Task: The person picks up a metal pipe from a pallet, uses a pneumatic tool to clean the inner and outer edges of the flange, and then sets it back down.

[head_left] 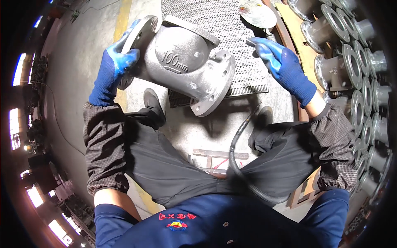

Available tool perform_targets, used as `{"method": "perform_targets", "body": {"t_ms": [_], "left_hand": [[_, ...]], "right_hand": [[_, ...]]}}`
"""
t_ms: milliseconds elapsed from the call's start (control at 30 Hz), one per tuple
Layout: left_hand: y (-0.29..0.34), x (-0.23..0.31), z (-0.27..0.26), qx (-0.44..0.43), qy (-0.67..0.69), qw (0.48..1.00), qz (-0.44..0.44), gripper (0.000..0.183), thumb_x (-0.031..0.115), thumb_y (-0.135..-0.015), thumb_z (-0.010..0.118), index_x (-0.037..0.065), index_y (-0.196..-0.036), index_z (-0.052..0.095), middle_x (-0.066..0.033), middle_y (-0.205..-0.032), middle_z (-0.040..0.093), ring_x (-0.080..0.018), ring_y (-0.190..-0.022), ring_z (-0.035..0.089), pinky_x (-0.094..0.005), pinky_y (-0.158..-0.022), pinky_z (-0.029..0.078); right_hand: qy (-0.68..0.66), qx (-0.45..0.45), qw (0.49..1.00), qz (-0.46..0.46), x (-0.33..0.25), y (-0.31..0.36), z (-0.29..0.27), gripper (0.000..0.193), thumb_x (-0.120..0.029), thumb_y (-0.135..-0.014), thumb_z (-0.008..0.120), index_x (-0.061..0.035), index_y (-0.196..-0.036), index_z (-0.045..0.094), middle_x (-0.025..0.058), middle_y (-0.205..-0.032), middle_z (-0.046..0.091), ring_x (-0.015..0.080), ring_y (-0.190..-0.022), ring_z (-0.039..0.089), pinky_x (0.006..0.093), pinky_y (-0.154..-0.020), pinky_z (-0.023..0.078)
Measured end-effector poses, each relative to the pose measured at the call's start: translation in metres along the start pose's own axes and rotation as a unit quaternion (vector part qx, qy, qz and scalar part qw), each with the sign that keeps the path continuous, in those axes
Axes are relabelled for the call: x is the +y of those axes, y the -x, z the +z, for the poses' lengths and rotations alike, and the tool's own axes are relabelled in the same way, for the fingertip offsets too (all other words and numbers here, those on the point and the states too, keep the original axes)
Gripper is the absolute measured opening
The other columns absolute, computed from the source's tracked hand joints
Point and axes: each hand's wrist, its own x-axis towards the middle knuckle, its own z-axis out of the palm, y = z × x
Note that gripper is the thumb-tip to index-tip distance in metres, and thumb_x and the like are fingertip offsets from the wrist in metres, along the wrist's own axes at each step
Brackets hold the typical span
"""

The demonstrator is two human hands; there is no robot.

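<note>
A grey cast-metal valve body with round bolt-hole flanges is held tilted in front of me, over the near edge of a metal grating. My left hand, in a blue coated glove, grips the flange at its left end, the thumb on the near side and the fingers partly hidden behind the rim. Pale smears mark the casting near its right flange. Apart from the casting, my right hand is raised to its right, gloved alike, fingers stretched out toward the left. Its fingertips look greyish.
Beneath the casting lies the ridged metal grating. A round plate with pale residue stands at its far right. Stacked flanged castings line the right side. A dark hose runs between my legs, near a low metal frame.
</note>
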Motion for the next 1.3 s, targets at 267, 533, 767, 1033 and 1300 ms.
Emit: {"method": "perform_targets", "body": {"t_ms": [267,533,767,1033,1300], "left_hand": [[-0.007,-0.006,0.004,0.022,-0.069,0.997,-0.013,0.061,0.014,-0.072,0.060,0.000,-0.130,0.047,-0.0056,-0.103,0.060,-0.0105,-0.085,0.052,-0.0240,-0.079,0.044],[-0.005,-0.006,0.000,0.036,-0.091,0.995,-0.024,0.060,0.015,-0.075,0.064,0.002,-0.131,0.047,-0.0064,-0.098,0.062,-0.0108,-0.082,0.055,-0.0236,-0.076,0.046],[-0.008,-0.012,-0.001,0.037,-0.085,0.996,-0.015,0.061,0.016,-0.074,0.067,0.002,-0.131,0.047,-0.0078,-0.098,0.063,-0.0110,-0.080,0.056,-0.0243,-0.074,0.047],[-0.004,-0.007,0.000,0.048,-0.081,0.995,-0.027,0.061,0.016,-0.075,0.066,0.005,-0.132,0.047,-0.0082,-0.098,0.063,-0.0112,-0.079,0.056,-0.0249,-0.073,0.048],[-0.005,-0.007,-0.003,0.039,-0.126,0.991,-0.012,0.063,0.020,-0.074,0.068,0.005,-0.131,0.048,-0.0083,-0.095,0.063,-0.0117,-0.074,0.057,-0.0247,-0.068,0.049]], "right_hand": [[0.004,0.029,0.982,-0.188,-0.005,-0.020,-0.002,0.042,-0.001,-0.075,0.063,-0.0184,-0.113,0.062,0.0093,-0.088,0.065,0.0235,-0.074,0.064,0.0296,-0.066,0.053],[0.008,0.015,0.974,-0.224,0.006,-0.027,0.006,0.040,-0.003,-0.078,0.062,-0.0204,-0.114,0.063,0.0084,-0.082,0.063,0.0223,-0.069,0.061,0.0288,-0.062,0.051],[0.055,0.046,0.959,-0.273,0.002,-0.029,0.005,0.051,0.001,-0.074,0.060,-0.0221,-0.119,0.059,0.0047,-0.071,0.056,0.0200,-0.064,0.056,0.0297,-0.057,0.049],[0.124,0.050,0.948,-0.290,0.010,-0.035,0.011,0.057,0.002,-0.072,0.060,-0.0250,-0.122,0.056,0.0064,-0.091,0.063,0.0239,-0.077,0.061,0.0319,-0.063,0.052],[0.087,0.053,0.951,-0.291,0.012,-0.039,0.013,0.053,0.000,-0.075,0.060,-0.0262,-0.121,0.057,0.0067,-0.094,0.063,0.0236,-0.080,0.062,0.0321,-0.065,0.052]]}}
